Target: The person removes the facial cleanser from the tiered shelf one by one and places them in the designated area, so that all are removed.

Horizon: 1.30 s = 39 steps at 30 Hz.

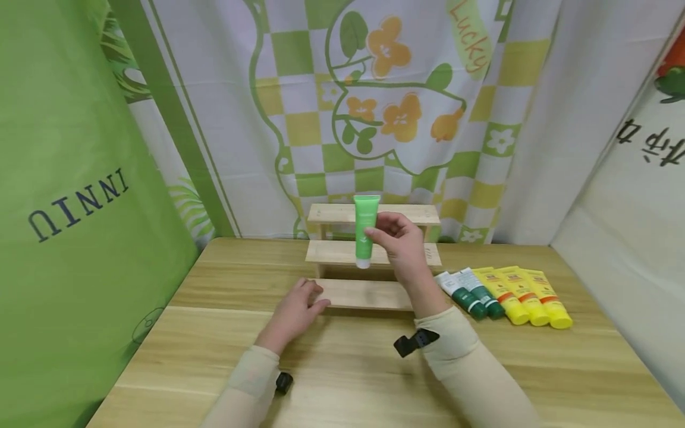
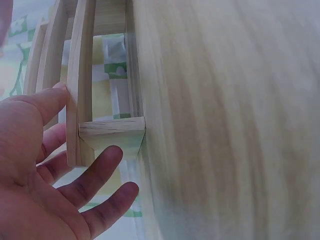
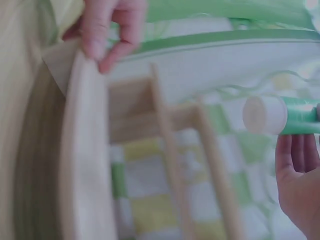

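My right hand (image 1: pixel 404 246) holds up a green squeeze tube (image 1: pixel 366 223) with a white cap, pinched between thumb and fingers. The tube is upright, cap down, in front of the upper tiers of a three-tier wooden shelf (image 1: pixel 369 294). In the right wrist view, the tube's white cap (image 3: pixel 265 115) points toward the shelf, apart from it. My left hand (image 1: pixel 294 312) grips the left end of the lowest tier. In the left wrist view, the thumb lies at the board (image 2: pixel 80 65), two fingertips are partly hidden behind it, and the other two fingers extend past its end.
Right of the shelf, two white-and-green tubes (image 1: pixel 473 297) lie beside three yellow tubes (image 1: pixel 527 297) on the wooden table (image 1: pixel 342 368). A patterned curtain (image 1: pixel 305 107) hangs close behind the shelf. Green cloth (image 1: pixel 80 267) borders the left side, white cloth (image 1: pixel 631 249) the right.
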### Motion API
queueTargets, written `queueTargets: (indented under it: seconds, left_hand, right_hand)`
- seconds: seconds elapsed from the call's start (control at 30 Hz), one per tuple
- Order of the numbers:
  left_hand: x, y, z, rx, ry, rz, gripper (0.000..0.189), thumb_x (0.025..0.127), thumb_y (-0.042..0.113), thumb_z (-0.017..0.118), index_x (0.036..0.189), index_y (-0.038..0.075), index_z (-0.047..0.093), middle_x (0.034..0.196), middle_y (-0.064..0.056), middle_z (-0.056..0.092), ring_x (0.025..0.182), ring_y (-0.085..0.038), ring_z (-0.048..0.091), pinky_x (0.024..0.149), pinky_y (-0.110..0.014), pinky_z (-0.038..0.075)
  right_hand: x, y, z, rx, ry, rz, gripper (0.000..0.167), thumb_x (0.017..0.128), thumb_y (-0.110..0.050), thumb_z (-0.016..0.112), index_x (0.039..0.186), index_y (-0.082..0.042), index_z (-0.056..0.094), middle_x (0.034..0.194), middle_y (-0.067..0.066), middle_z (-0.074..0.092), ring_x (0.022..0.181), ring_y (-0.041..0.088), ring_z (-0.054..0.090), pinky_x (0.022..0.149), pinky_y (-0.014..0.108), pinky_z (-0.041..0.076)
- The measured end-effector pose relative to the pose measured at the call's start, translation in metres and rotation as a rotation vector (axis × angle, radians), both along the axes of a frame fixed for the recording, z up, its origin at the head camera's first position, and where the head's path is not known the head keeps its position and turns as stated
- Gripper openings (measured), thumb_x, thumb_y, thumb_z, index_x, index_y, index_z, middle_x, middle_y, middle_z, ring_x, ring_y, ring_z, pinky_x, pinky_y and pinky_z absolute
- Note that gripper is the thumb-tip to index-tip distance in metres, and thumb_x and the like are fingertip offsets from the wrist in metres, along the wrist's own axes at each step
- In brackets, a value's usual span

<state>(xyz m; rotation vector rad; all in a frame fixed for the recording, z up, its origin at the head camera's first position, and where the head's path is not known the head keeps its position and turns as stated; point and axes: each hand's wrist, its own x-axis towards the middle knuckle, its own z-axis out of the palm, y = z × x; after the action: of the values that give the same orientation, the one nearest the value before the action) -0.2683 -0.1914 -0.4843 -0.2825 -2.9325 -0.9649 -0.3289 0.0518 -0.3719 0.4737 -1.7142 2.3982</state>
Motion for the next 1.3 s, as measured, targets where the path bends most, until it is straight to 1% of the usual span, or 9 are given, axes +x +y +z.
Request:
queueTargets:
  seconds: [0.23,0.4,0.47,0.6,0.7,0.87,1.0,1.17,1.3]
  left_hand:
    - [0.001,-0.008,0.001,0.007,0.025,0.025,0.042,0.095,0.046,0.063,0.120,0.013,0.062,0.122,0.001,0.052,0.103,-0.021,0.064,0.089,-0.041,0.051]
    - [0.004,-0.010,0.005,-0.006,0.020,0.035,0.042,0.095,0.045,0.064,0.121,0.012,0.063,0.123,-0.001,0.053,0.105,-0.024,0.063,0.090,-0.042,0.051]
    - [0.005,-0.010,0.006,-0.017,0.020,0.037,0.041,0.095,0.044,0.064,0.120,0.011,0.063,0.121,-0.001,0.053,0.105,-0.024,0.063,0.091,-0.042,0.050]
    - [0.007,-0.010,0.009,-0.034,0.039,0.035,0.039,0.095,0.040,0.065,0.119,0.010,0.063,0.119,-0.003,0.054,0.105,-0.025,0.062,0.091,-0.043,0.049]
    - [0.009,-0.008,0.009,-0.044,0.050,0.028,0.038,0.095,0.039,0.065,0.118,0.009,0.064,0.119,-0.004,0.055,0.105,-0.026,0.062,0.091,-0.044,0.049]
    - [0.009,-0.002,0.007,-0.075,0.038,0.016,0.039,0.096,0.041,0.063,0.119,0.010,0.063,0.119,-0.003,0.055,0.104,-0.026,0.062,0.089,-0.045,0.050]
    - [0.010,0.002,0.007,-0.087,0.029,0.025,0.040,0.096,0.043,0.063,0.120,0.011,0.063,0.117,-0.001,0.054,0.103,-0.024,0.062,0.088,-0.045,0.050]
    - [0.010,0.006,0.011,-0.094,0.036,0.027,0.039,0.096,0.043,0.063,0.120,0.012,0.063,0.117,0.000,0.054,0.104,-0.024,0.062,0.087,-0.045,0.050]
    - [0.010,0.009,0.013,-0.104,0.036,0.021,0.039,0.096,0.043,0.062,0.120,0.012,0.063,0.116,0.000,0.055,0.102,-0.023,0.062,0.086,-0.045,0.050]
  right_hand:
    - [0.022,0.085,0.020,-0.085,0.065,-0.040,0.028,0.083,0.018,0.066,0.099,-0.004,0.072,0.089,0.004,0.071,0.082,0.012,0.067,0.073,0.024,0.055]
    - [0.025,0.142,0.015,-0.001,-0.019,-0.097,0.021,0.086,0.009,0.070,0.103,-0.004,0.072,0.091,0.002,0.071,0.082,0.011,0.068,0.073,0.022,0.055]
    - [0.023,0.158,0.008,0.109,-0.081,-0.130,0.022,0.087,0.002,0.073,0.109,-0.001,0.070,0.091,-0.001,0.071,0.082,0.010,0.067,0.072,0.021,0.055]
    - [0.015,0.177,-0.017,0.413,-0.214,-0.187,0.045,0.089,-0.018,0.075,0.124,0.005,0.061,0.099,-0.003,0.068,0.084,0.006,0.065,0.073,0.022,0.055]
    - [0.009,0.183,-0.037,0.616,-0.295,-0.188,0.054,0.091,-0.027,0.073,0.130,0.006,0.057,0.112,0.008,0.066,0.088,0.008,0.063,0.075,0.025,0.055]
    - [0.006,0.183,-0.064,0.907,-0.364,-0.140,0.049,0.092,-0.028,0.071,0.127,0.004,0.061,0.123,0.023,0.061,0.087,0.018,0.061,0.070,0.030,0.054]
    - [0.008,0.178,-0.075,1.093,-0.330,-0.121,0.044,0.089,-0.028,0.074,0.119,0.002,0.067,0.117,0.021,0.065,0.082,0.021,0.063,0.066,0.033,0.053]
    - [0.012,0.172,-0.079,1.273,-0.231,-0.103,0.038,0.086,-0.028,0.075,0.110,0.001,0.071,0.104,0.015,0.070,0.089,0.026,0.063,0.075,0.042,0.051]
    - [0.014,0.173,-0.078,1.323,-0.196,-0.102,0.034,0.085,-0.024,0.074,0.108,0.000,0.072,0.099,0.012,0.071,0.089,0.026,0.063,0.077,0.043,0.050]
